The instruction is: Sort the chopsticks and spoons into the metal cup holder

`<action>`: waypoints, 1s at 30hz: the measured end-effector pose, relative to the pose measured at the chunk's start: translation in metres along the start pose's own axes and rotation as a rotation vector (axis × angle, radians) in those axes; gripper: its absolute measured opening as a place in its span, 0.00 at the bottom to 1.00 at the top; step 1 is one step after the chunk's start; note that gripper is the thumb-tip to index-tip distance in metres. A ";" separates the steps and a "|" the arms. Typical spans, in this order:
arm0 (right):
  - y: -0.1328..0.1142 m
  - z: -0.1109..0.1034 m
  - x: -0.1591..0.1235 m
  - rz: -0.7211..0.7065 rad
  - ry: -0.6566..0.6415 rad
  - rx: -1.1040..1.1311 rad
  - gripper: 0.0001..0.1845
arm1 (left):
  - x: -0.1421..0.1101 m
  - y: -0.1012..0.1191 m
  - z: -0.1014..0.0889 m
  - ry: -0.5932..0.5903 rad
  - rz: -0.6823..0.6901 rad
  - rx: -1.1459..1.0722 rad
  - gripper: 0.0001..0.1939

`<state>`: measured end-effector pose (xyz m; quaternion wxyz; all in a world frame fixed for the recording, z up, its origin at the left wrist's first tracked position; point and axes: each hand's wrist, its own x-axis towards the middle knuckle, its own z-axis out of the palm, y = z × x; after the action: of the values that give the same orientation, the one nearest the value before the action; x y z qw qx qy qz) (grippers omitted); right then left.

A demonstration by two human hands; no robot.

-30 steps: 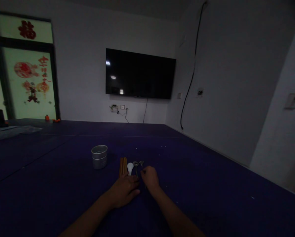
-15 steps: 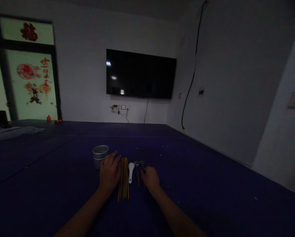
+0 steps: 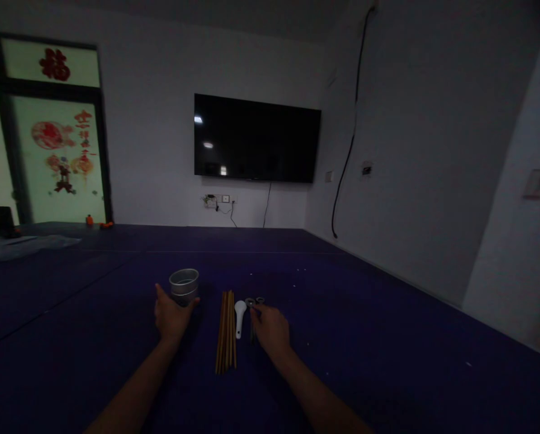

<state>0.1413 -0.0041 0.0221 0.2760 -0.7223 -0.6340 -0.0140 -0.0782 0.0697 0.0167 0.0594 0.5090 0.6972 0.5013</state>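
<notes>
A small metal cup point(image 3: 184, 283) stands upright on the dark blue floor mat point(image 3: 387, 337). My left hand point(image 3: 171, 316) cups its near side, thumb and fingers spread around the base. To the right lies a bundle of wooden chopsticks point(image 3: 225, 330), then a white spoon point(image 3: 239, 314), then two metal spoons point(image 3: 253, 302) whose handles are partly hidden. My right hand point(image 3: 270, 328) rests on those metal spoons with curled fingers, the fingertips pinching at one handle.
A black TV point(image 3: 256, 138) hangs on the far white wall above a socket with cables. A glass door with red decorations point(image 3: 57, 150) is at the left. The right wall point(image 3: 433, 181) runs close along the mat's edge.
My left hand has moved left from the chopsticks to the metal cup. My right hand has shifted slightly forward onto the metal spoons.
</notes>
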 end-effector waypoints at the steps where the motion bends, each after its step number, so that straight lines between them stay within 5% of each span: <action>1: -0.001 0.000 -0.001 -0.007 -0.004 0.003 0.17 | 0.002 -0.002 0.000 -0.020 -0.013 -0.003 0.60; 9: 0.000 0.003 -0.003 -0.078 0.091 0.089 0.16 | 0.007 0.001 0.000 -0.045 0.012 -0.046 0.52; 13: 0.001 0.005 -0.002 -0.172 0.169 0.274 0.21 | -0.011 0.021 -0.004 0.020 0.255 -0.108 0.50; 18: -0.004 0.016 -0.004 -0.278 0.205 0.665 0.40 | -0.051 0.042 -0.001 -0.002 0.653 -0.092 0.48; 22: -0.010 0.024 -0.006 -0.343 0.197 0.973 0.33 | -0.070 0.045 0.005 -0.043 0.937 -0.055 0.41; 27: 0.000 0.009 0.008 -0.153 0.477 0.888 0.34 | -0.073 0.046 0.002 -0.101 1.016 0.050 0.39; 30: 0.025 0.001 0.023 0.025 0.609 0.658 0.36 | -0.070 0.048 -0.001 -0.192 0.889 0.173 0.24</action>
<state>0.1684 0.0162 0.0204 0.6653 -0.5666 -0.4857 -0.0202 -0.0149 0.0146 0.0236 -0.1396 0.8059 0.4419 0.3685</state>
